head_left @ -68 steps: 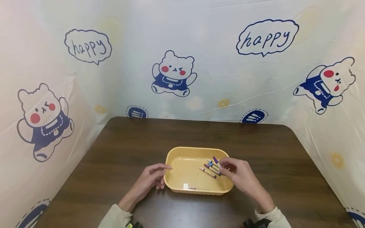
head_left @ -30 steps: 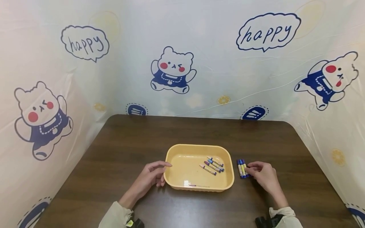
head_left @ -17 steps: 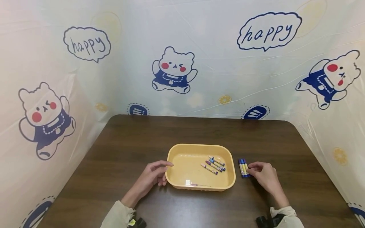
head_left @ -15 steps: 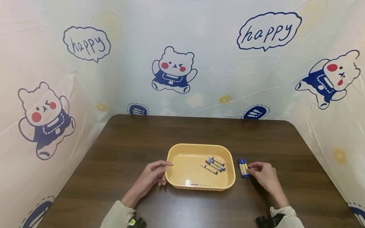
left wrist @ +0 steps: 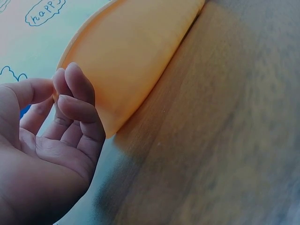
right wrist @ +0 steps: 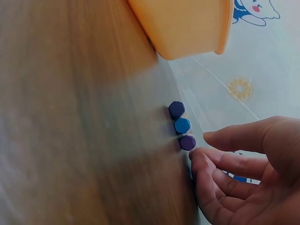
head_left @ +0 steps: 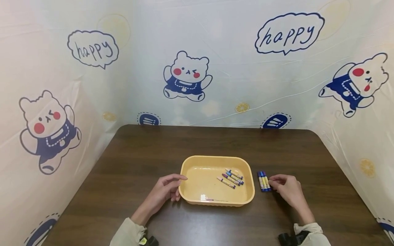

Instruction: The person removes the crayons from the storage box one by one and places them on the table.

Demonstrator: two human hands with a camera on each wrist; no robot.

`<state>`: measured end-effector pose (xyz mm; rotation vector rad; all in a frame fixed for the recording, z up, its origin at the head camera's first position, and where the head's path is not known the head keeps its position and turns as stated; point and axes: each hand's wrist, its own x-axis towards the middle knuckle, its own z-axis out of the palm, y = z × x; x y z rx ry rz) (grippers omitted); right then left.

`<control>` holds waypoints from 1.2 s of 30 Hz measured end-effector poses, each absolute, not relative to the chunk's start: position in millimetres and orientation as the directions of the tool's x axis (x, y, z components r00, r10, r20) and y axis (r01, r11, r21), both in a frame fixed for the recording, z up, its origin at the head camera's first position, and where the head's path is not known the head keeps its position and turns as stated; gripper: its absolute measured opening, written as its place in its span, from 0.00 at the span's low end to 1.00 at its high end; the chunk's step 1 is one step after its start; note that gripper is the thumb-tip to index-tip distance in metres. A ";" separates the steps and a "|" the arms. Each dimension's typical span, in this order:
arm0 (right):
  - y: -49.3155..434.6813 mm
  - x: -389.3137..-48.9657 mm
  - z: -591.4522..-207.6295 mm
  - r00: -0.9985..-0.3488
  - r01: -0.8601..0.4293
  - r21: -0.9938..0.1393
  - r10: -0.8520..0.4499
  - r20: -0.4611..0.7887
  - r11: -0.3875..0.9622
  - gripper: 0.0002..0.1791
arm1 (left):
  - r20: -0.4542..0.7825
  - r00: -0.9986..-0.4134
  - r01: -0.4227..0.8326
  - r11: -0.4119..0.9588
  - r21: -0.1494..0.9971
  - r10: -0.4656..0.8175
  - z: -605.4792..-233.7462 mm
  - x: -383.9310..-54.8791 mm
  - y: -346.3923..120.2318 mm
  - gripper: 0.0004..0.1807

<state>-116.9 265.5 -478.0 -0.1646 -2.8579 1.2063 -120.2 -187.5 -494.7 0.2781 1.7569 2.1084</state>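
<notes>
Left hand (head_left: 163, 189) pinches the yellow tray (head_left: 200, 186) at its rim; four crayons (head_left: 231, 180) lie inside. Right hand (head_left: 290, 191), fingers relaxed and gripping nothing, is just beside three crayons (head_left: 264, 181) aligned on the table (head_left: 154, 145), right of the tray.

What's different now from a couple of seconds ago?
The right hand carried the purple crayon rightward from over the yellow tray to the table, setting it rightmost in a row of three crayons, and has seemingly let go. The left hand at the tray's left rim and the four crayons inside stayed put.
</notes>
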 end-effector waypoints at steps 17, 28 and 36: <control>262.4 -114.5 -459.5 -0.984 0.018 -0.732 0.141 0.107 0.681 0.09 | -0.091 -0.915 -0.167 -0.162 0.973 0.393 -492.9 -118.9 -189.8 0.18; 240.8 -114.5 -433.0 -0.966 -0.097 -0.681 0.097 0.241 0.726 0.08 | -0.088 -0.908 -0.166 -0.159 0.973 0.410 -495.3 -119.7 -187.1 0.20; 222.3 -117.1 -407.2 -0.966 -0.176 -0.676 0.007 0.259 0.716 0.07 | -0.093 -0.907 -0.168 -0.148 0.975 0.411 -495.4 -120.3 -187.0 0.18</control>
